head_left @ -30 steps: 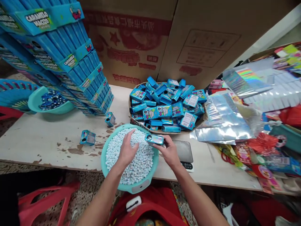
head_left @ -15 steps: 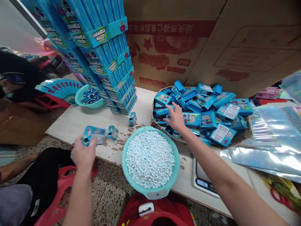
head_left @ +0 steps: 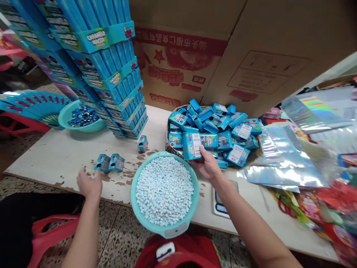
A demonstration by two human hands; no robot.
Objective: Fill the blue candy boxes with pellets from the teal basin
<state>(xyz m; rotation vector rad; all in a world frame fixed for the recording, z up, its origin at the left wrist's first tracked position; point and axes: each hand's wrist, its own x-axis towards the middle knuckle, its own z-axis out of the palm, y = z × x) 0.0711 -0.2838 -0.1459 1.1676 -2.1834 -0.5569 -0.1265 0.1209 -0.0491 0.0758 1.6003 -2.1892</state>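
Note:
My right hand [head_left: 208, 166] is closed on a small blue candy box [head_left: 192, 146], held upright just above the far rim of a teal bowl [head_left: 133, 186] filled with pale blue-white candies [head_left: 164, 190]. Right behind it sits a basket heaped with blue candy boxes [head_left: 220, 128]. My left hand [head_left: 89, 183] rests at the table's near edge with loose fingers and nothing in it. Two small blue boxes [head_left: 109, 162] lie side by side on the table just beyond its fingertips.
A tall stack of blue display cartons [head_left: 111, 78] stands at the back left. Beside it are a teal bowl of dark blue wrapped pieces [head_left: 82, 116] and one loose box [head_left: 142, 143]. A scale [head_left: 220, 203] lies under my right forearm; shiny foil bags [head_left: 279, 160] lie right; cardboard cartons [head_left: 181, 56] stand behind.
My left hand set its blue box down beside the other one on the table and let go. My right hand picked one box out of the basket and drew it toward the bowl.

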